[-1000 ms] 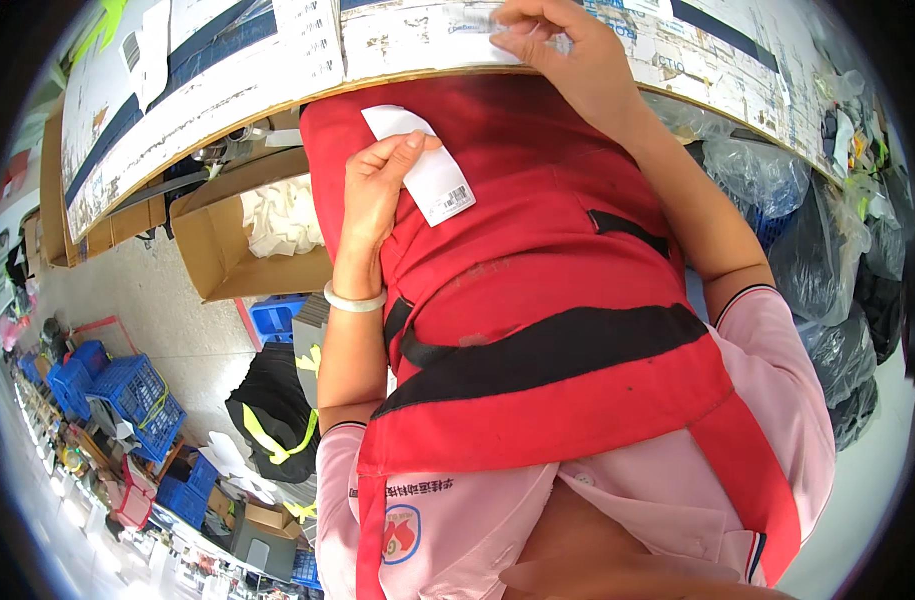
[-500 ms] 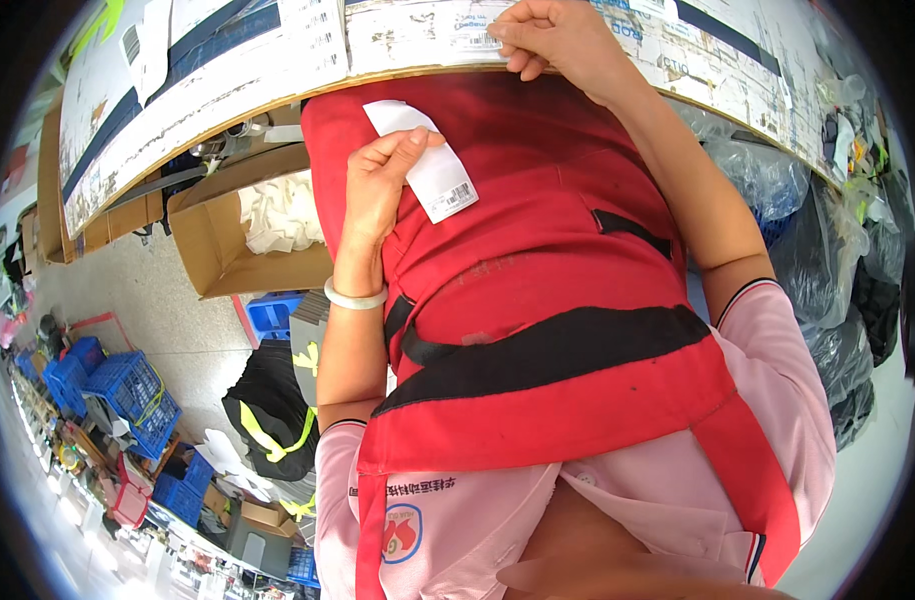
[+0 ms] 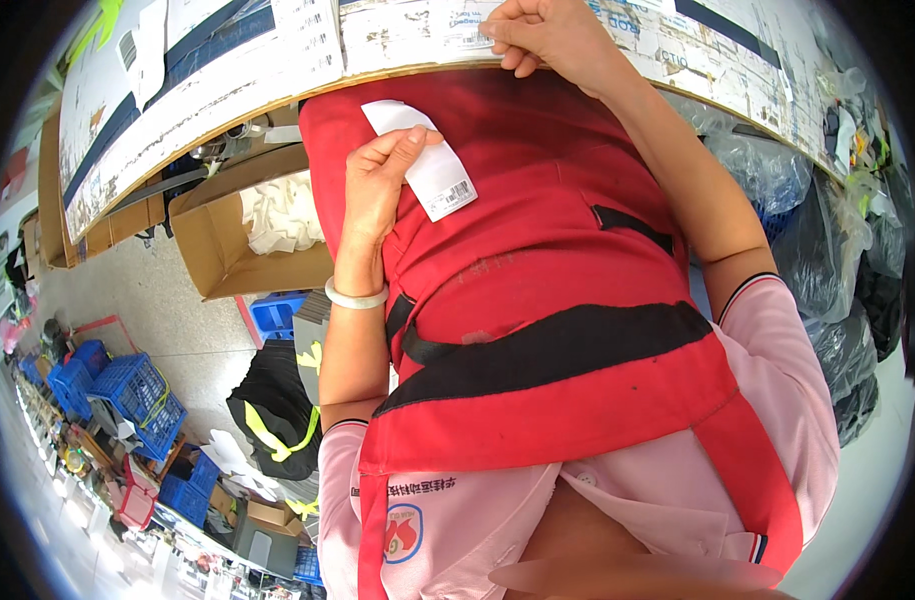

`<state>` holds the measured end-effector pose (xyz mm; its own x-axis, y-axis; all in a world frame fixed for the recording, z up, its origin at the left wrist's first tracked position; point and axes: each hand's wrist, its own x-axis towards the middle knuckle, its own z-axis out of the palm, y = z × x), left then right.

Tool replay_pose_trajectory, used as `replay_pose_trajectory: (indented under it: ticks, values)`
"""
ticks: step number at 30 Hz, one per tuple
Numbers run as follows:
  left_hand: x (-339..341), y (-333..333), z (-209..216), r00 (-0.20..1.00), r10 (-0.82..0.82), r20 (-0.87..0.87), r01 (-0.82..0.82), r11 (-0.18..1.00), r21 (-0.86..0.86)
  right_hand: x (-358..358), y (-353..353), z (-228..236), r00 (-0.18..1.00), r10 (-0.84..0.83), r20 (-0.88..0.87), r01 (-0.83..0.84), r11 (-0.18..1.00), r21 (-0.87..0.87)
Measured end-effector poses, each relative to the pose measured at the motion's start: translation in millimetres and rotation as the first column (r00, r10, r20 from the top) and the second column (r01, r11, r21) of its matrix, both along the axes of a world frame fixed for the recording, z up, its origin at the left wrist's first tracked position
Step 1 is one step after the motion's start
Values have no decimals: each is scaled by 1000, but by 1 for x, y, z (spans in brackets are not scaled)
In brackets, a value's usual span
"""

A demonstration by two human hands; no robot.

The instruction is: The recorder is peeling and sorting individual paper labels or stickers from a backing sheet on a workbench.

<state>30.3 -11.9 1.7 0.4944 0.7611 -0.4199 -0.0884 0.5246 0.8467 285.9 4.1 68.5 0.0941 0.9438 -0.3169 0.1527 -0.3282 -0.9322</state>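
Note:
My left hand [image 3: 379, 180] is closed in a pinch on a white label strip [image 3: 442, 175], printed with a barcode at its lower end. The strip hangs over the red apron [image 3: 537, 190] on my lap. Farther off, at the front edge of the worn white table [image 3: 397, 50], my right hand [image 3: 552, 40] has its thumb and fingers pressed together. Its fingertips are right beside a barcoded white label [image 3: 467, 38] at the table surface; whether they grip it, I cannot tell.
Left of my lap, an open cardboard box [image 3: 212, 245] contains cream-coloured pieces. Blue plastic crates [image 3: 137, 395] and a black bundle with a yellow-green tie [image 3: 275, 410] are on the floor at left. Clear plastic bags [image 3: 817, 240] crowd the right side beneath the table.
My right hand has shifted very slightly left along the table edge. My left hand keeps the label strip in nearly the same place.

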Motion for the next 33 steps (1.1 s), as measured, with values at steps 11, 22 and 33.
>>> replay_pose_trajectory:
  ticks: [11,22,33]
  values:
    - [0,-1,0,1000,-3,3,3,1000,11,-2,-1,2,1000,4,9,-4,1000,3]
    - [1,0,2,1000,-5,-3,5,1000,21,-9,2,7,987,31,155,-31,1000,0]
    - [-5,-3,5,998,10,59,-11,1000,27,78,-12,1,994,-98,53,71,925,374]
